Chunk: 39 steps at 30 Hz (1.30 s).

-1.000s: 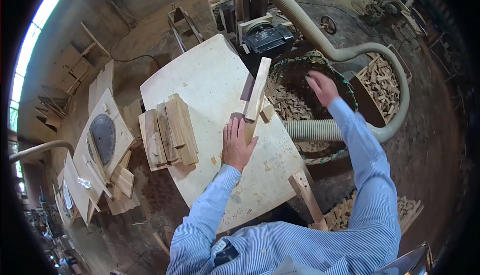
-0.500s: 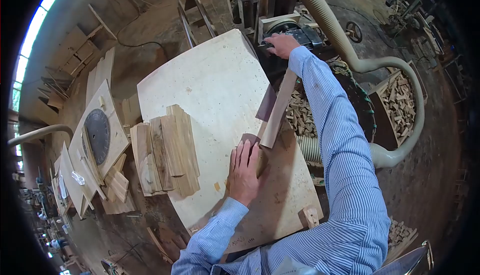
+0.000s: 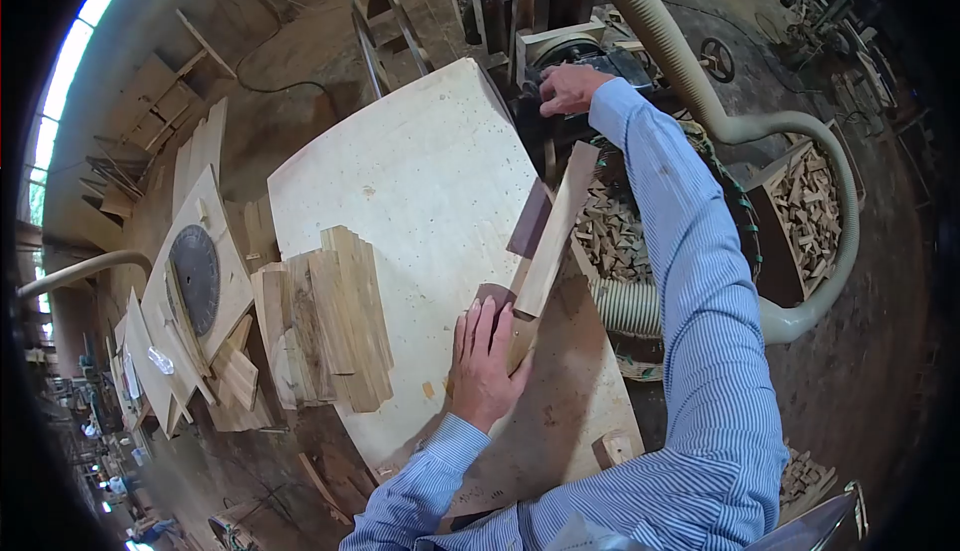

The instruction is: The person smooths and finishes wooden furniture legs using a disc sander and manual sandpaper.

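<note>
My left hand (image 3: 485, 376) lies with fingers stretched out over a wooden block (image 3: 520, 341) on the pale board (image 3: 400, 171), its fingertips by a dark brown patch (image 3: 497, 293). Just beyond its fingers, a long wooden strip (image 3: 556, 236) rests along the board's right edge, beside a dark brown piece (image 3: 530, 219). My right hand (image 3: 572, 89) is past the strip's far end, near a dark machine part (image 3: 610, 66). Its fingers are loosely bent and apart, and I see nothing in them.
Stacked wooden strips (image 3: 330, 321) sit on the board's left side. Farther left is a round saw blade (image 3: 193, 279) on a panel. A ribbed hose (image 3: 680, 61) curves around the right, by a basket of wood offcuts (image 3: 615, 236) and a box of offcuts (image 3: 805, 201).
The wooden strip has shifted slightly toward me, and its far end now shows clear of my right sleeve. My right hand has moved slightly right; my left hand stays on the block.
</note>
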### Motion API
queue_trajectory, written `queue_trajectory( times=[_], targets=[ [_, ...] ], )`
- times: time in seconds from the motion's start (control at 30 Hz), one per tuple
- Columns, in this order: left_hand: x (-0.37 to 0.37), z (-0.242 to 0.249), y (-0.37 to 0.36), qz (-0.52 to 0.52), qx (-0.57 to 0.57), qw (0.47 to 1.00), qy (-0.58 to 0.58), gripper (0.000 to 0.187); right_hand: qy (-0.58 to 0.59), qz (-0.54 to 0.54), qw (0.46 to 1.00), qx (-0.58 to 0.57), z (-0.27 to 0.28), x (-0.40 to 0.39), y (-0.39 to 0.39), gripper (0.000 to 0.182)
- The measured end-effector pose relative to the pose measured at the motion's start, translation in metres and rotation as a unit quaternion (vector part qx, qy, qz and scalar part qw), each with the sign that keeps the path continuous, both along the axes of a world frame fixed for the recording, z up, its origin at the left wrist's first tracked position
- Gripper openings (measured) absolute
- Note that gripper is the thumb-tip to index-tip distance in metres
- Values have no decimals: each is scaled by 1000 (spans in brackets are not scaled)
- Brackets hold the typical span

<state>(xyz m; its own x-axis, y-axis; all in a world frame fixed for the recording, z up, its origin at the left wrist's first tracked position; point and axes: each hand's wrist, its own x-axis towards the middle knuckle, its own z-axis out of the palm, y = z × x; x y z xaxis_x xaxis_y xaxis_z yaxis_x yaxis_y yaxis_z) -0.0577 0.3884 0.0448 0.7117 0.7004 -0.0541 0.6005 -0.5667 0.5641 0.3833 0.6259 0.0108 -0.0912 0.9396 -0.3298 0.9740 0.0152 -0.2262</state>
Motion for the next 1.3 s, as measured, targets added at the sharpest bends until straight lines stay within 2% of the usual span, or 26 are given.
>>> queue_trajectory(
  times=[0.13, 0.23, 0.37, 0.43, 0.53, 0.57, 0.6, 0.67, 0.73, 0.77, 0.87, 0.9, 1.0, 1.07, 1.1, 1.13, 1.2, 1.3],
  targets=[
    [0, -3, -2, 3, 12, 1000, -11, 77, -37, -29, 998, 31, 7, 21, -39, 33],
    [-1, -3, -3, -1, 18, 1000, -16, 76, 48, -81, 971, 218, 8, 19, -100, 33],
    [-5, -9, -8, 2, 40, 999, -30, 75, 149, -203, 929, 273, 39, -32, -231, 33],
    [-10, -13, -14, 10, 45, 998, -43, 75, 238, -285, 881, 293, 49, -88, -317, 28],
    [-23, -21, -25, 9, 72, 995, -71, 74, 295, -392, 863, 122, 50, -163, -452, 24],
    [-28, -23, -29, 24, 76, 995, -65, 74, 326, -436, 833, 99, 51, -197, -493, 27],
    [-28, -22, -30, 20, 80, 994, -71, 73, 316, -427, 847, 32, 58, -216, -525, 32],
    [-29, -25, -32, 14, 86, 993, -84, 72, 337, -478, 811, -23, 66, -269, -573, 41],
    [-31, -32, -32, 16, 97, 991, -90, 69, 322, -485, 813, -6, 68, -313, -602, 55],
    [-36, -27, -35, 25, 124, 984, -124, 63, 226, -455, 861, -19, 61, -321, -619, 63],
    [-74, 30, -37, 50, 140, 969, -195, 54, 194, -470, 861, 7, 66, -352, -628, 71],
    [-92, 45, -28, 81, 184, 945, -259, 47, 191, -471, 861, 8, 64, -360, -629, 71],
    [-162, 89, 15, 194, 316, 898, -235, 45, 219, -490, 840, 73, 61, -384, -625, 76],
    [-199, 105, 49, 278, 362, 883, -112, 46, 194, -531, 820, 89, 58, -398, -622, 79],
    [-214, 104, 61, 317, 306, 895, -68, 48, 189, -538, 817, 87, 58, -400, -622, 80],
    [-224, 99, 70, 316, 307, 894, -75, 48, 186, -539, 816, 94, 55, -401, -621, 80],
    [-235, 89, 81, 311, 198, 929, 23, 50, 126, -530, 833, 93, 49, -403, -624, 81],
    [-239, 78, 89, 293, 206, 934, 9, 42, 133, -517, 834, 143, 39, -404, -630, 82]
  ],
)
